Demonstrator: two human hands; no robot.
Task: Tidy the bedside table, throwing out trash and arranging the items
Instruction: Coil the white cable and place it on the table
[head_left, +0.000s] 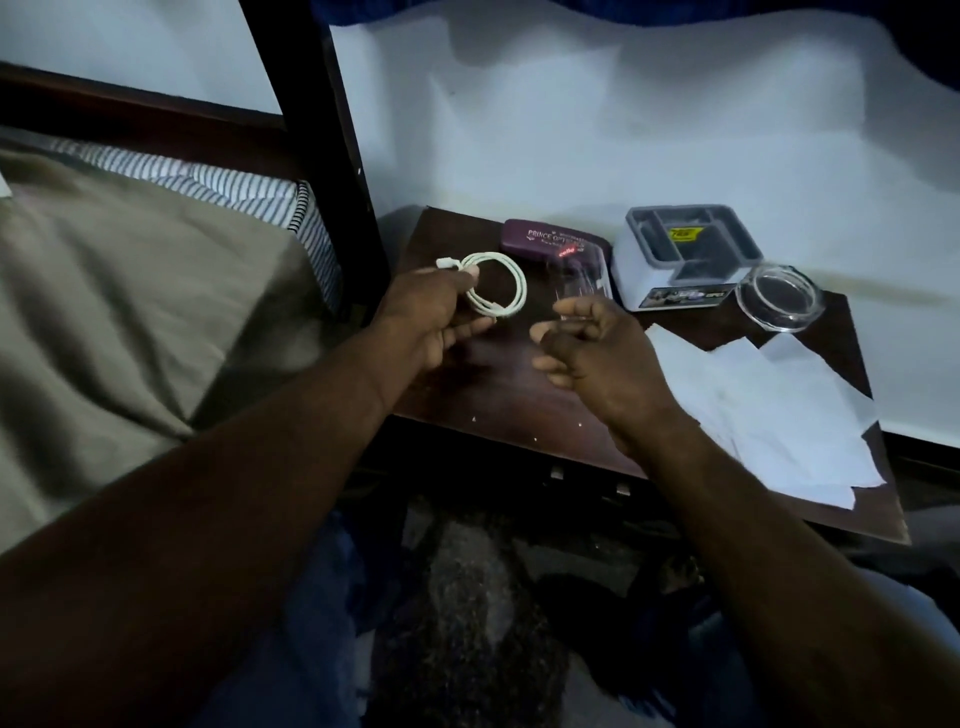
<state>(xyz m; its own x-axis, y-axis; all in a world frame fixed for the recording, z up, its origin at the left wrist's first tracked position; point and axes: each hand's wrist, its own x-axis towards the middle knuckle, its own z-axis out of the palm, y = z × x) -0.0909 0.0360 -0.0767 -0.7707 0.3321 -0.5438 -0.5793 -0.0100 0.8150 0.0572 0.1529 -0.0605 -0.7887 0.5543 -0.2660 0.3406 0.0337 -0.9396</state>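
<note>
A coiled white cable (511, 278) hangs over the left part of the dark wooden bedside table (498, 395), pinched between thumb and fingers of my left hand (431, 317). My right hand (592, 345) hovers beside it over the table's middle, fingers loosely curled and apart, holding nothing. Behind the hands lie a purple spectacle case (540, 239) and a clear drinking glass (579, 278). Crumpled white paper sheets (769, 410) cover the table's right front part.
A white box with a dark insert (680, 254) stands at the back right, with a round clear glass dish (779, 296) beside it. The bed with olive blanket (119, 291) and dark bedpost (332, 145) lies left. A white wall rises behind.
</note>
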